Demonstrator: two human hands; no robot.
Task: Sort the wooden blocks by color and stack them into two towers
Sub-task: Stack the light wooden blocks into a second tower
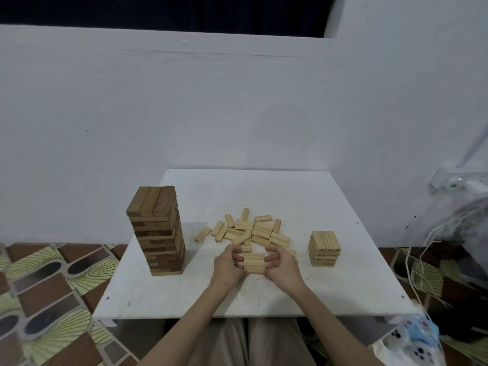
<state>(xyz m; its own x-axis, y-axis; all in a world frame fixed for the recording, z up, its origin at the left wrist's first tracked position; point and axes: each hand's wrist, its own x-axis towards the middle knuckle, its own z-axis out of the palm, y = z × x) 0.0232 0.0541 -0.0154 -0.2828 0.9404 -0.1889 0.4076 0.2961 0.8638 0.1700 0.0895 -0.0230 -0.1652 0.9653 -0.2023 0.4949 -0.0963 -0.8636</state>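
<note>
- View from person's head, looking down at a white bench (pixel 290 196) against a pale wall.
- Step in hand, as I judge it: squaring up a set of light blocks (pixel 254 263) near the front-centre of the bench, prob. 3 side by side, before they go onto a tower.
- Left hand (pixel 229 262) presses the set's left side, fingers (pixel 239 259) curled round the edge; right hand (pixel 280 265) does the same on the right side. Both hands have hold of the set, which rests on the bench.
- Dark tower (pixel 156 231): 1, tall, at bench left, top layer of 3 blocks; looks done.
- Light tower (pixel 324 249): 1, short, at bench right, approx 5–6 layers; well apart from the hands.
- Loose light blocks (pixel 250 231): a scattered pile just behind the hands, roughly 20; some overlap, exact count can't be told. No dark blocks loose.
- Next move, in my view: lift the set as one w/ even squeeze so none slips, carry it right, lay it crosswise on the light tower, edges flush.
</note>
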